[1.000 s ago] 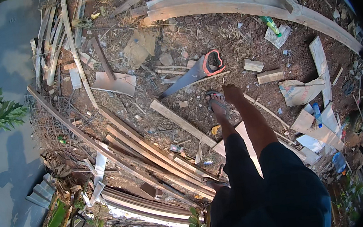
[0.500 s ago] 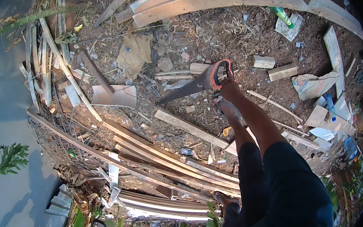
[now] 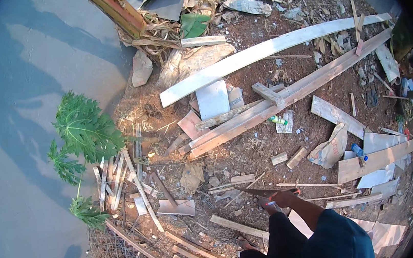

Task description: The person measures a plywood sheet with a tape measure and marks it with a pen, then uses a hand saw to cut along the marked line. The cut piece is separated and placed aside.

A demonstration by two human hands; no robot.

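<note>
Near 1 foot (image 3: 267,206), the closed right hand (image 3: 283,199) grips a saw (image 3: 257,192).

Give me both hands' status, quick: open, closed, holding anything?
Left hand: not in view, so its state cannot be told.
Right hand: closed, holding the handsaw at its handle end.

Short dark-teal sleeve (image 3: 330,237); plain blackish legwear (image 3: 285,234)

The bare right hand (image 3: 284,200) hides most of the orange handle (image 3: 297,190) of the dark-bladed handsaw (image 3: 258,192). The upper edge crops a thick yellow-brown plant trunk (image 3: 117,8); print on the crumpled tan paper sack (image 3: 330,150) is blurred.
</note>
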